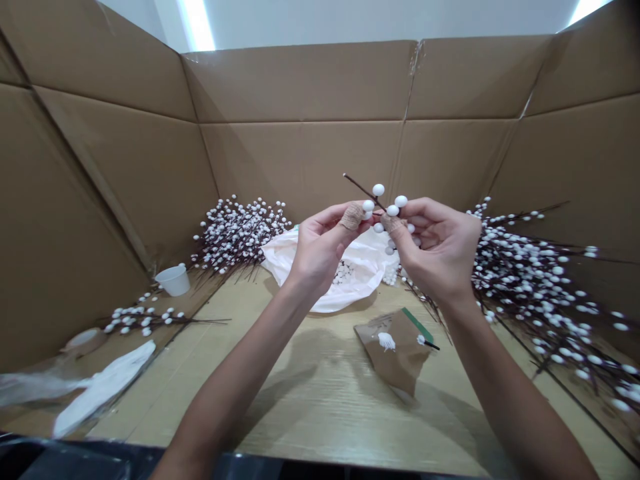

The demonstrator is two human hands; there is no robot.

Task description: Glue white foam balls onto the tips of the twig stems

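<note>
Above the table, my right hand (440,250) is closed in a pinch on an artificial berry stem (365,189), a dark thin twig with several white round berries. My left hand (323,250) meets it from the other side, thumb and forefinger pinched at the berries on the stem's left side. Tan tape wraps both thumbs. Behind my hands lies a white plastic bag (360,293) with small white berries (344,272) loose in it. Below, a piece of brown cardboard (400,367) carries a white smear (386,341) and a short dark stick with a white tip (429,343).
Bundles of white-berry stems stand at the back left (240,230) and right (530,273). At left are a white plastic cup (173,281), a loose berry stem (145,319), a tape roll (86,341) and a white bag (105,387). Cardboard walls (300,87) enclose the table.
</note>
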